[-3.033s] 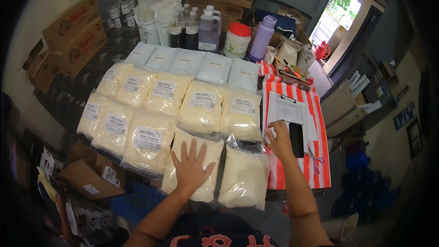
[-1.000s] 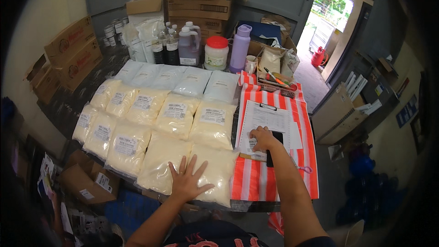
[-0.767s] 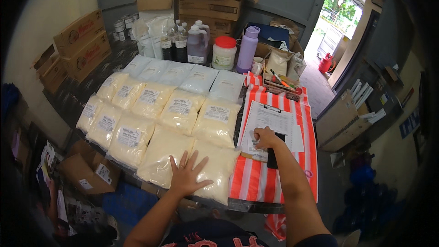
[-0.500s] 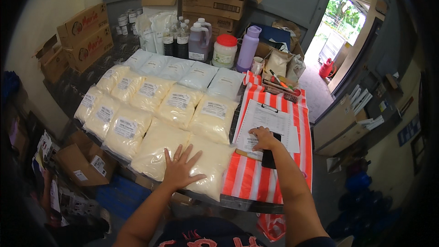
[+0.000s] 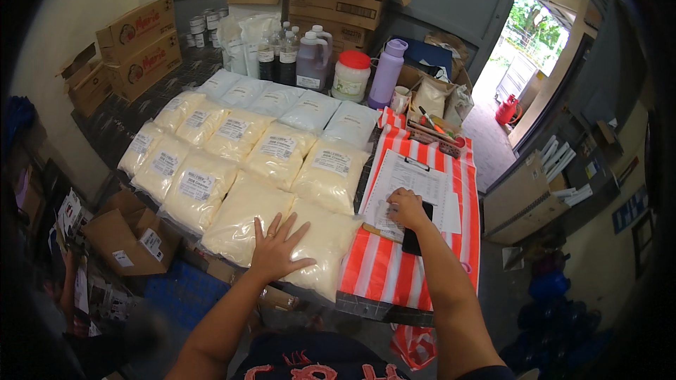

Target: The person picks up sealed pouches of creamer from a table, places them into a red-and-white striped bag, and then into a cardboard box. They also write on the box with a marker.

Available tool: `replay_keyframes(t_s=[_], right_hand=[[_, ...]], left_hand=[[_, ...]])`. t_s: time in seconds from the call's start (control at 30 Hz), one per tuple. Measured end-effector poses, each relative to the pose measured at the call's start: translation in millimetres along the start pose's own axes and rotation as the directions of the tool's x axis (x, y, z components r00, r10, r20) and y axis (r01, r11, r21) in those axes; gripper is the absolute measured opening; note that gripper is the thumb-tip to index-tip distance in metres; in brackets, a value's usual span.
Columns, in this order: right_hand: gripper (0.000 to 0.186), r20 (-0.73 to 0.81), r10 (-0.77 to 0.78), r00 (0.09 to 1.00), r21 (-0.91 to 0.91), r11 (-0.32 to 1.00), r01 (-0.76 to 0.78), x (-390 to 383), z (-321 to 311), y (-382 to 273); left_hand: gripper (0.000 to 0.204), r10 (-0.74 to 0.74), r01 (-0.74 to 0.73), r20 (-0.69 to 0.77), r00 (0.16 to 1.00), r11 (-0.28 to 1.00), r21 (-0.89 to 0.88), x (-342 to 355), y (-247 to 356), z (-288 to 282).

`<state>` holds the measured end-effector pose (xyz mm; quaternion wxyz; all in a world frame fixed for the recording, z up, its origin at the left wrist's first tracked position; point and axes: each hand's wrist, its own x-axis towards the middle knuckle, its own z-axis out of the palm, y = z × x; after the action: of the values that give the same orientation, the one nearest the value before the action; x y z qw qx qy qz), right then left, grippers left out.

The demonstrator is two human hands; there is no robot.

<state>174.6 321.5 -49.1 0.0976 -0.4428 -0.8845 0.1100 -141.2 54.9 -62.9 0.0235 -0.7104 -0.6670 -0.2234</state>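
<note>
The left hand [image 5: 278, 250] lies flat with its fingers spread across two plump, clear-wrapped bags of cream-coloured powder, its grip released and its fingertips toward the far edge of the surface [image 5: 380, 312], the thumb stretched out toward the right edge. Both lie at the near edge: the left plain bag [image 5: 243, 211] has its long axis running from the near edge toward the far one, its far end leaning to the right, and the right plain bag [image 5: 327, 239], just beside it, runs much the same way. Behind them, a labelled cream bag [image 5: 331, 179] also points from near to far, its label face up. On the right part of the surface, a red-and-white striped sheet [image 5: 377, 267] reaches the near edge, its stripes running near to far. On it lies a clipboard with papers [image 5: 415, 181], its long axis near to far and its clip at the far end. The right hand [image 5: 405, 207] bends its fingers down over a small printed sheet [image 5: 384, 219] at the clipboard's near end; I cannot tell whether its grip pinches anything. Partly under that wrist, a dark phone [image 5: 412, 243] points near to far, its far end tipped slightly rightward.
</note>
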Motion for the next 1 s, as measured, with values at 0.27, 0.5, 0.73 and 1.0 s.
replay_keyframes(t_s=[0.27, 0.5, 0.73, 1.0], right_hand=[[0.012, -0.184, 0.409, 0.894, 0.945, 0.324, 0.046, -39, -29, -69], [0.009, -0.006, 0.203, 0.979, 0.999, 0.052, -0.004, -82, -10, -198], [0.016, 0.309, 0.201, 0.929, 0.927, -0.284, -0.247, -118, -5, -220], [0.013, 0.202, 0.261, 0.944, 0.933, -0.343, -0.104, -113, 7, -232]], left_hand=[[0.089, 0.006, 0.019, 0.091, 0.996, 0.964, -0.266, 4, 34, -31], [0.035, -0.155, 0.206, 0.161, 0.975, 0.352, -0.913, 21, 79, -42], [0.036, -0.392, 0.194, 0.136, 0.910, 0.113, -0.974, 26, 52, -56], [0.040, -0.277, 0.169, 0.096, 0.956, 0.253, -0.953, 35, 44, -72]])
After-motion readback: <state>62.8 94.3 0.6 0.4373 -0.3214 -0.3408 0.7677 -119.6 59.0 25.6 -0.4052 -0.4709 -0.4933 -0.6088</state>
